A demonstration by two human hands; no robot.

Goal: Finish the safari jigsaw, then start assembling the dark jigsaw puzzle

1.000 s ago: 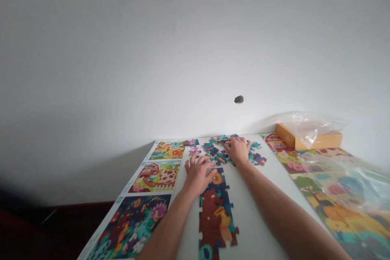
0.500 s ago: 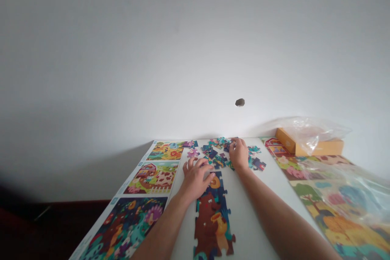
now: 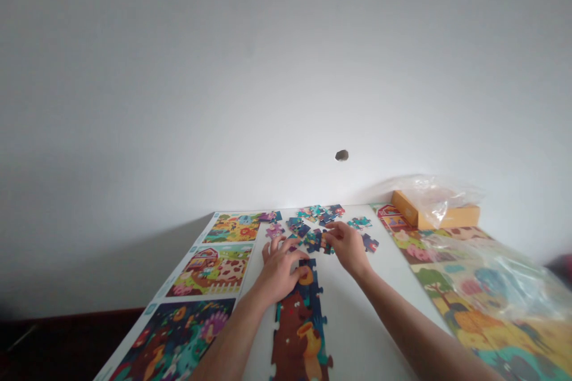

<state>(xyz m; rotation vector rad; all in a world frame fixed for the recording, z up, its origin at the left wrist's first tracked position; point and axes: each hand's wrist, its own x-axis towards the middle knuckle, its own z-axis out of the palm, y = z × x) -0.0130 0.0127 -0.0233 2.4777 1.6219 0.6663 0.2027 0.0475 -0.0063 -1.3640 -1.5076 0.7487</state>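
Note:
My left hand (image 3: 279, 269) rests with spread fingers at the top end of an assembled jigsaw strip (image 3: 298, 324) showing a brown bear and a honey pot. My right hand (image 3: 347, 246) reaches left, its fingertips among loose jigsaw pieces (image 3: 313, 240) in navy, teal and pink. Whether those fingers pinch a piece is hidden. More loose pieces lie farther off and to the right of that hand. Both hands are on the white table (image 3: 361, 321).
Printed puzzle picture sheets (image 3: 211, 271) line the table's left side. A large picture sheet (image 3: 465, 303), partly under clear plastic, lies on the right. An orange box (image 3: 429, 214) with a plastic bag stands at the far right, against the white wall (image 3: 286, 71).
My right hand has drawn nearer and lower among the central loose pieces, and some pieces there have shifted. My left hand has barely moved. The whole view has shifted slightly left and down.

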